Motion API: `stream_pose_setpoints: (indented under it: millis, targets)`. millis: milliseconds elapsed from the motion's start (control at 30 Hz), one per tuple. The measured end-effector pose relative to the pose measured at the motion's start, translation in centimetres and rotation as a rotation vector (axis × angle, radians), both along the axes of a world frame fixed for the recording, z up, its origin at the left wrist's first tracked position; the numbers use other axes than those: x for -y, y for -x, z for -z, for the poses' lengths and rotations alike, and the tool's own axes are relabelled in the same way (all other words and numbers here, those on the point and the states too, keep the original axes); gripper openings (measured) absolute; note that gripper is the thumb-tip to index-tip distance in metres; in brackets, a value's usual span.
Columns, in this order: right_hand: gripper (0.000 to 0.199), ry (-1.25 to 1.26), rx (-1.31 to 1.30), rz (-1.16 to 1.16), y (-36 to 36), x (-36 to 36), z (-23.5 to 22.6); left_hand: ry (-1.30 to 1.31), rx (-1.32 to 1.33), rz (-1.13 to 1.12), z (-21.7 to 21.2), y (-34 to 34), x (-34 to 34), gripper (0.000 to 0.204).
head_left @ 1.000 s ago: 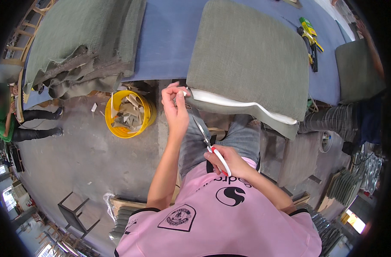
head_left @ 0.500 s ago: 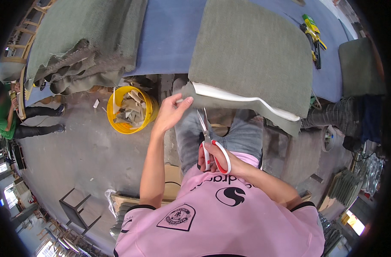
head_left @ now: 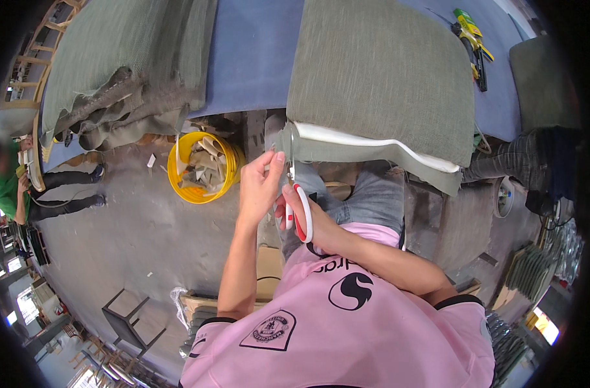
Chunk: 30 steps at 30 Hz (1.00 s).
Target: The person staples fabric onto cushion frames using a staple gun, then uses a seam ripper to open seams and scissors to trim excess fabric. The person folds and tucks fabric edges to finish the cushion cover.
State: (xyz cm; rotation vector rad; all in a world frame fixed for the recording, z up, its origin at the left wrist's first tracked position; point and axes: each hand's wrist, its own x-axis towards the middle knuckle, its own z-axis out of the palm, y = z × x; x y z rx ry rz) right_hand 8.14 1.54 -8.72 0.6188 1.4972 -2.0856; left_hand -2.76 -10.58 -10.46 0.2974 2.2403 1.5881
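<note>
A green-grey fabric-covered cushion (head_left: 379,84) lies over the table's near edge. White padding (head_left: 372,143) shows along its open side, with a loose fabric flap hanging below. My left hand (head_left: 261,184) pinches the flap's left corner between thumb and fingers. Just right of it, my right hand (head_left: 301,216) grips the scissors (head_left: 305,216) by their red-and-white handles. Their blades point away from me, up at the fabric edge by the cushion's left corner. Part of the blades is hidden by the fabric, so I cannot tell whether they have cut into it.
A yellow bucket (head_left: 231,169) of fabric scraps stands on the floor to the left. Draped green-grey fabric (head_left: 133,58) covers the table's left part. Tools (head_left: 474,48) lie on the blue tabletop (head_left: 250,58) at right. Far left, a person in green (head_left: 9,194) stands.
The scissors have moved up and left from near my lap to the fabric corner. My left hand has closed its fingers on that corner and sits slightly lower.
</note>
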Motion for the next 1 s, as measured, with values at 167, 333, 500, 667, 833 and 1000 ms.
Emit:
stream_pose_setpoints:
  millis: [167,333,500,667,833,1000]
  targets:
    - [0.064,-0.141,-0.070,0.059,-0.6,0.9,0.2,-0.039,-0.020,0.014,1.0,0.4,0.0,0.042]
    - [0.060,-0.050,-0.060,0.171,-0.9,1.5,0.5,0.012,-0.044,0.032,1.1,0.4,0.3,0.041]
    - [0.055,-0.043,-0.111,0.204,0.9,1.1,1.3,0.015,0.017,0.010,0.5,0.3,0.0,0.041]
    - [0.051,-0.064,-0.152,0.270,1.6,2.0,3.3,0.022,-0.056,0.013,2.0,0.2,0.5,0.041]
    - [0.051,-0.121,-0.166,0.192,1.2,1.2,3.7,-0.040,0.068,-0.033,1.6,-0.1,-0.2,0.042]
    - [0.053,-0.131,-0.131,0.154,1.2,0.4,2.3,-0.040,0.018,-0.036,2.6,-0.4,-0.2,0.043]
